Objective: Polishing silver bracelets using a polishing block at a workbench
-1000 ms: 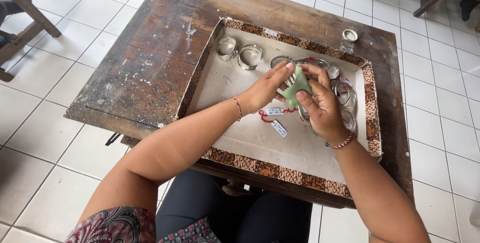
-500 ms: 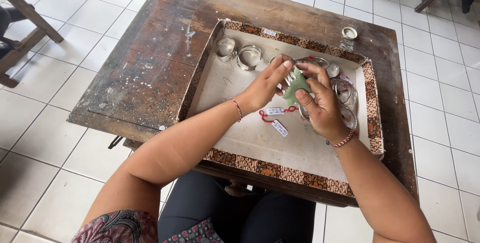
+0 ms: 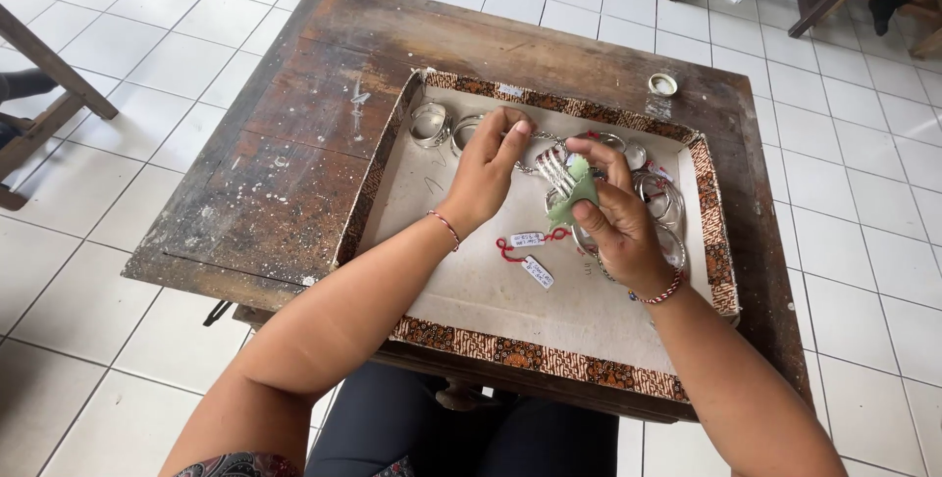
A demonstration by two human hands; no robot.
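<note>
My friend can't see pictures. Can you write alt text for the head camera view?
Two hands rub a silver bracelet over a patterned-rim tray: the left hand holds it, the right hand presses a green cloth on it. More silver bangles and tags lie inside.

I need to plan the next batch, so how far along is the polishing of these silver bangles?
Done cannot be judged: no bangle looks set aside as finished. In hand: the right hand presses a green cloth against a silver bangle that the left hand steadies. Left: bangles at the tray far edge and beside the right hand, plus two loose tags.
</note>
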